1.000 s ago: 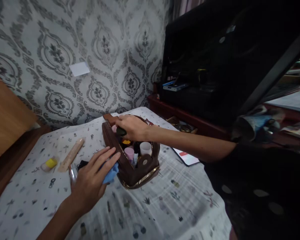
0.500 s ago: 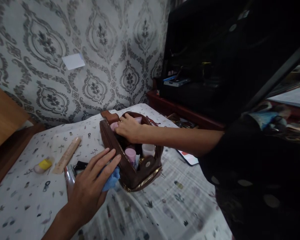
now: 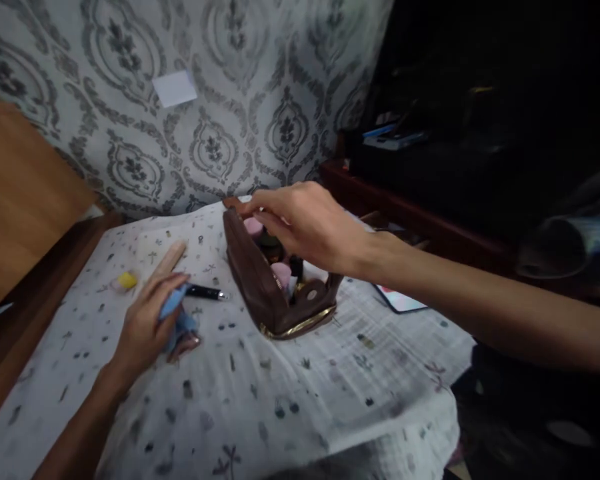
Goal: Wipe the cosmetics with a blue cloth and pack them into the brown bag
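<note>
My left hand [image 3: 143, 327] is closed around a crumpled blue cloth [image 3: 180, 327], low over the bedding. A small brownish object [image 3: 186, 347] pokes out under the cloth; its kind is unclear. Just beyond the knuckles lies a black pen-like tube [image 3: 206, 292] with a shiny tip. My right hand [image 3: 310, 220] is above the far part of a brown leather bag [image 3: 257, 283], index finger and thumb apart, nothing visible between them. Its other fingers are partly hidden. The bag stands unzipped, with pink-capped containers [image 3: 281, 273] and dark items inside.
A beige tube [image 3: 173, 257] and a yellow-labelled bottle [image 3: 126, 280] lie left on the patterned white sheet [image 3: 260, 407]. A flat phone-like object [image 3: 403, 300] is right of the bag. Wooden panel [image 3: 25, 200] at left; dark cabinet [image 3: 480, 133] at right.
My left hand has moved away from the bag, leftward, with the blue cloth. My right hand has risen out of the bag's inside. The view has shifted.
</note>
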`<state>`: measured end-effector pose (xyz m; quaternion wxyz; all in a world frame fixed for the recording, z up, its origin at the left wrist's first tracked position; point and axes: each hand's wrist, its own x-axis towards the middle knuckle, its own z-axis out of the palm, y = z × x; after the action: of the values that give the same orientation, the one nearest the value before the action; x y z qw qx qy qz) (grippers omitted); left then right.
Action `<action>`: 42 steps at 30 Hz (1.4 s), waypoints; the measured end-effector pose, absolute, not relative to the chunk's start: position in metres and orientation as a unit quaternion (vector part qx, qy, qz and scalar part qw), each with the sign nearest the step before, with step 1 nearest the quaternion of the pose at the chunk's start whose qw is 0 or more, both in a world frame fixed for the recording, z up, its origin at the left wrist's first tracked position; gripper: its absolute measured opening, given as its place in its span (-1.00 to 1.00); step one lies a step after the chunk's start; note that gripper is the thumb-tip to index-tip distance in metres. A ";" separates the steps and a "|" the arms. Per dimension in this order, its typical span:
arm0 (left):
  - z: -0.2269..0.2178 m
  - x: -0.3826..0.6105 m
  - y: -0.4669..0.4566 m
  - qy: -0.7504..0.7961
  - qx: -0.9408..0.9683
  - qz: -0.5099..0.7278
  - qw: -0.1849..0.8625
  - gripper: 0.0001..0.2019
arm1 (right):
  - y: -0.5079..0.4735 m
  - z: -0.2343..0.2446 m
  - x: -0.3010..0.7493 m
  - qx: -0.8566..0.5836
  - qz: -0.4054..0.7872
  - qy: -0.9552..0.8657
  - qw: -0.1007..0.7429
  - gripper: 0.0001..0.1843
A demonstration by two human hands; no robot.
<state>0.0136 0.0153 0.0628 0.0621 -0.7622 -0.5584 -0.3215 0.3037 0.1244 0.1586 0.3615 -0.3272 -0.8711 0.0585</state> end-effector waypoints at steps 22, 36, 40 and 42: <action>0.003 -0.022 0.002 -0.708 -0.651 -0.270 0.045 -0.65 | 0.047 0.014 0.185 -0.408 0.128 -0.894 0.131 -0.47; 0.020 0.018 0.010 -0.596 -0.704 -0.368 0.116 -0.70 | 0.055 -0.013 0.189 -0.344 0.287 -0.783 0.431 -0.65; 0.020 0.037 0.019 -0.552 -0.732 -0.375 0.137 -0.71 | 0.049 -0.006 0.195 -0.246 0.299 -0.758 0.524 -0.75; 0.016 0.039 0.023 -0.548 -0.733 -0.375 0.145 -0.72 | 0.047 -0.003 0.196 -0.227 0.305 -0.738 0.557 -0.80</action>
<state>0.0392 0.0234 0.0164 0.1448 -0.7333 -0.5481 -0.3753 0.1964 0.0465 -0.0027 0.5574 -0.2268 -0.7380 0.3053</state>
